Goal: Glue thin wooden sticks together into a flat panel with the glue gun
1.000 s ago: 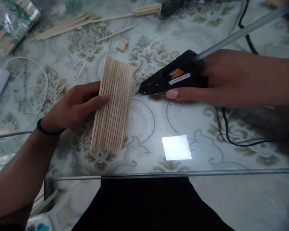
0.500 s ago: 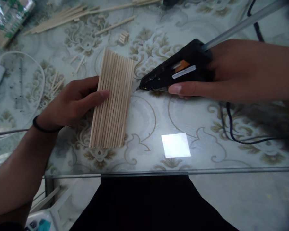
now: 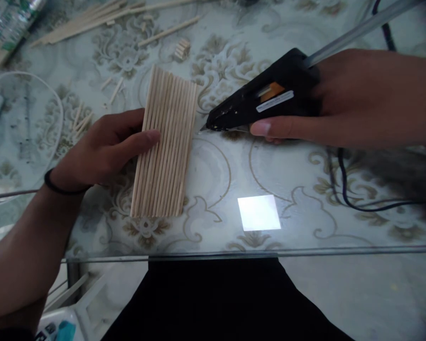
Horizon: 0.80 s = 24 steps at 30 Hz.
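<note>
**Hot glue gun beside the stick panel**

From my end, I've got the left hand pinching the stick panel's left side over the flowery counter; the right hand is wrapped round the hot glue gun, nozzle just off the panel's right edge.

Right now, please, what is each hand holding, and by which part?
The left hand holds the flat, pale wooden-stick panel by its left edge; the right hand grips the black glue gun by its handle.
</note>
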### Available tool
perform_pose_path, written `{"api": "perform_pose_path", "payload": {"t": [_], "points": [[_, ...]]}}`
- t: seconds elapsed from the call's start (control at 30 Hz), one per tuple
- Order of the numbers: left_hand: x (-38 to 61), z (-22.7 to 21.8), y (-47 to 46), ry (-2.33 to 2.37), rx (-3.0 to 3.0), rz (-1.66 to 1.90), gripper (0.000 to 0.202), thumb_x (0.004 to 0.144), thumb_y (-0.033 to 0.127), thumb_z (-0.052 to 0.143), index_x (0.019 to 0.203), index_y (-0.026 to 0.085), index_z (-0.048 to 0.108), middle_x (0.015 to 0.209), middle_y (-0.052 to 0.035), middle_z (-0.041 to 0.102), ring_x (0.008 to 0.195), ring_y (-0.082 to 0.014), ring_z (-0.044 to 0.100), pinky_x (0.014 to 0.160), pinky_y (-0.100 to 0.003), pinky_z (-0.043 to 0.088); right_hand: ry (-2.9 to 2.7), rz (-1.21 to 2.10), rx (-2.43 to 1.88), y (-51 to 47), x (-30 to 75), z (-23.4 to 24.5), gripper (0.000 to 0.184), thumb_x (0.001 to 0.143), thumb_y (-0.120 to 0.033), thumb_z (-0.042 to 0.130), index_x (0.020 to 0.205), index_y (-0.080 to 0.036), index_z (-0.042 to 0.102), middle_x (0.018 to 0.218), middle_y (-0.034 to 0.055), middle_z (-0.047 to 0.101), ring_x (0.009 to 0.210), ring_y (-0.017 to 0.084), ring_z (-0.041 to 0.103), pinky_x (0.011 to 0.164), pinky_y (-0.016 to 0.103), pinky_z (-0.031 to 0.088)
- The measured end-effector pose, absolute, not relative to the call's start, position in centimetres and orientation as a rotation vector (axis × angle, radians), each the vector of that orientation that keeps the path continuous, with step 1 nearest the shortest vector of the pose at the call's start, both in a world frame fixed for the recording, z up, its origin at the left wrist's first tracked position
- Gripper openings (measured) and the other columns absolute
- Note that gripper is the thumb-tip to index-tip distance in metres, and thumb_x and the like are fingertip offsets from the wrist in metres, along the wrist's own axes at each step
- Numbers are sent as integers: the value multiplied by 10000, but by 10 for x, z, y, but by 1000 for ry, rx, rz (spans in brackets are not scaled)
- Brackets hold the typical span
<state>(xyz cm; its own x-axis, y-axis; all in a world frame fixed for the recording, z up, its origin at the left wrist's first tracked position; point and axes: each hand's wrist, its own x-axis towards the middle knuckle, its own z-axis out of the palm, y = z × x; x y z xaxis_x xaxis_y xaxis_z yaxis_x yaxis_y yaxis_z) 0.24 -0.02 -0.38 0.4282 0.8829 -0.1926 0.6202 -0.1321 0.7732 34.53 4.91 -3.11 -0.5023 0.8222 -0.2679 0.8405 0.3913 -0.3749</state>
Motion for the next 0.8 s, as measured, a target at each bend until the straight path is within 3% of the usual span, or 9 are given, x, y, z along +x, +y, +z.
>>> {"api": "perform_pose_path", "payload": {"t": [0.13, 0.23, 0.37, 0.5, 0.8], "points": [[1, -4, 0, 1284, 1850, 417, 420, 1004, 515, 657, 1003, 109, 764, 841, 10, 675, 745, -98, 552, 634, -196, 422, 2519, -653, 1588, 48, 343, -30, 1255, 533, -1189, 105, 938, -178, 729, 617, 49, 556, 512, 55, 435, 535, 311, 366], [1, -4, 0, 1262, 1852, 414, 412, 1010, 507, 653, 1011, 110, 761, 842, 9, 678, 731, -92, 533, 636, -190, 428, 2508, -602, 1592, 47, 344, -32, 1212, 556, -1175, 106, 828, -163, 715, 595, 57, 526, 513, 43, 398, 526, 303, 341], [2, -4, 0, 1280, 1836, 417, 386, 1013, 475, 656, 1041, 104, 761, 864, 9, 683, 750, -90, 532, 644, -184, 421, 2561, -601, 1572, 47, 345, -34, 1189, 603, -1164, 118, 828, -170, 730, 632, 64, 562, 518, 45, 412, 505, 301, 354], [4, -4, -1, 1301, 1835, 424, 371, 1002, 466, 662, 983, 108, 758, 823, 14, 647, 748, -95, 530, 630, -192, 399, 2524, -589, 1598, 47, 345, -32, 1169, 537, -1176, 82, 682, -168, 657, 509, 40, 443, 449, 28, 356, 463, 286, 301], [4, -2, -1, 1310, 1813, 428, 364, 998, 460, 672, 1009, 109, 770, 853, 10, 673, 770, -99, 549, 635, -185, 420, 2508, -573, 1619, 48, 347, -34, 1203, 602, -1147, 180, 1025, -203, 793, 633, 33, 574, 534, 33, 435, 548, 284, 339]]}}
